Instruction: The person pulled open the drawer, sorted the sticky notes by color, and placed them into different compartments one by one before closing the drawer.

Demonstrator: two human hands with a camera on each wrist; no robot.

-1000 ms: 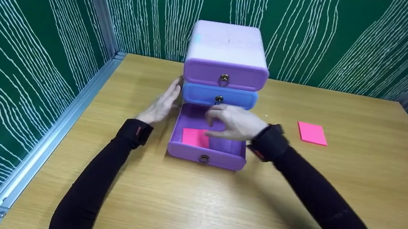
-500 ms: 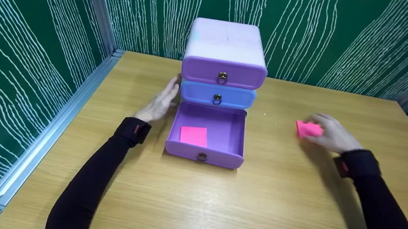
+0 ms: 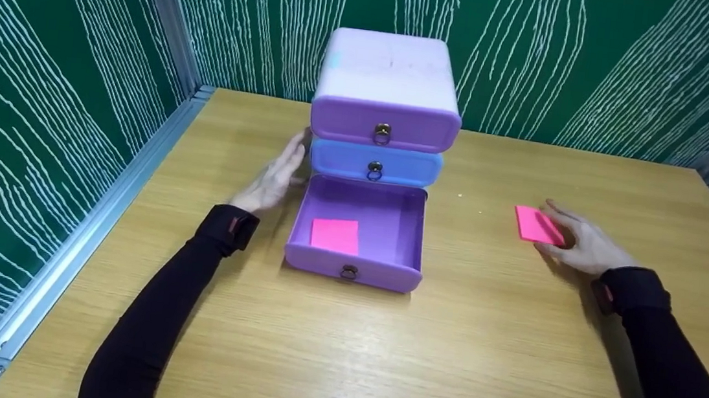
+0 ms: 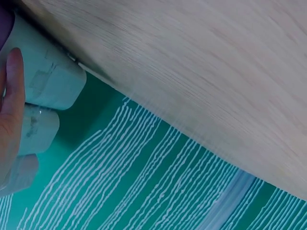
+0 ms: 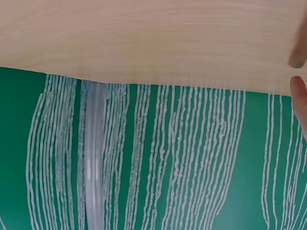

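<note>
A small three-tier drawer unit (image 3: 390, 66) stands at the back of the table, with purple and blue fronts. Its bottom drawer (image 3: 390, 228) is pulled out, and a pink sticky note pad (image 3: 335, 235) lies inside at the front left. My left hand (image 3: 271, 181) rests along the unit's left side with straight fingers; the left wrist view shows a finger (image 4: 14, 81) against the pale casing. Off to the right, my right hand (image 3: 587, 244) pinches a second pink sticky note pad (image 3: 535, 224) between thumb and fingers. The right wrist view catches only fingertips (image 5: 298, 86) at its edge.
Green panels (image 3: 517, 59) with wavy white lines wall in the wooden table (image 3: 352, 355) at the back and left. A metal rail (image 3: 99, 220) runs down the left edge. Tiny white specks (image 3: 459, 195) lie right of the drawer unit.
My right hand has moved from over the open drawer rightward to the second sticky note pad and now grips it. My left hand has stayed at the unit's side.
</note>
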